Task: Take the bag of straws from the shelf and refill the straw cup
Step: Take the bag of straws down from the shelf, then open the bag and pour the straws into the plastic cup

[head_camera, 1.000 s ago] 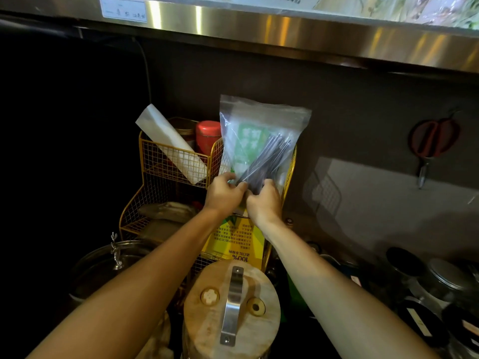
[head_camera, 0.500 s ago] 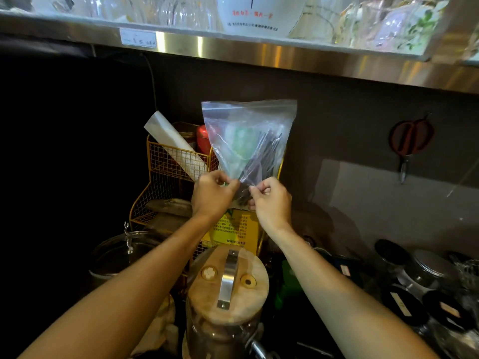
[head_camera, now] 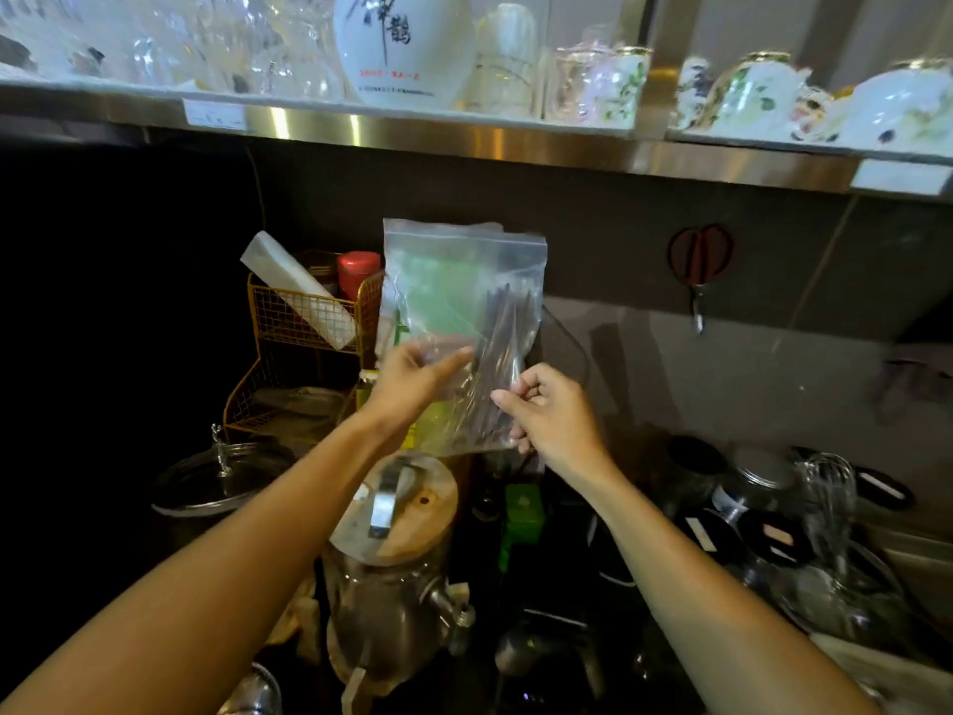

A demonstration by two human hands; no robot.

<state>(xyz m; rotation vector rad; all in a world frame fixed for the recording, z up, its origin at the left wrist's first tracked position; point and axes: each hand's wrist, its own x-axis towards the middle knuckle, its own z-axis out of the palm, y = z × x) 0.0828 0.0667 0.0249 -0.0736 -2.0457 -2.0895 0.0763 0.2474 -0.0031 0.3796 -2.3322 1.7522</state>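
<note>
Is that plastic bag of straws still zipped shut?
Looks shut: the bag of straws shows a flat, straight zip strip on top; both hands hold its lower part.

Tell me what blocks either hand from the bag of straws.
Nothing visible does. The left hand and right hand both hold the bag of straws at its lower part, above the wooden-lidded jar.

Across the top of your frame runs a steel shelf (head_camera: 464, 141) carrying clear glassware (head_camera: 216, 38), a white jar with black characters (head_camera: 402, 43) and floral cups (head_camera: 748, 95). Below, your dark surface (head_camera: 567, 585) carries a yellow wire rack (head_camera: 309, 322), a wooden-lidded glass dispenser (head_camera: 397, 513) and black-lidded jars (head_camera: 763, 508) at lower right.
</note>
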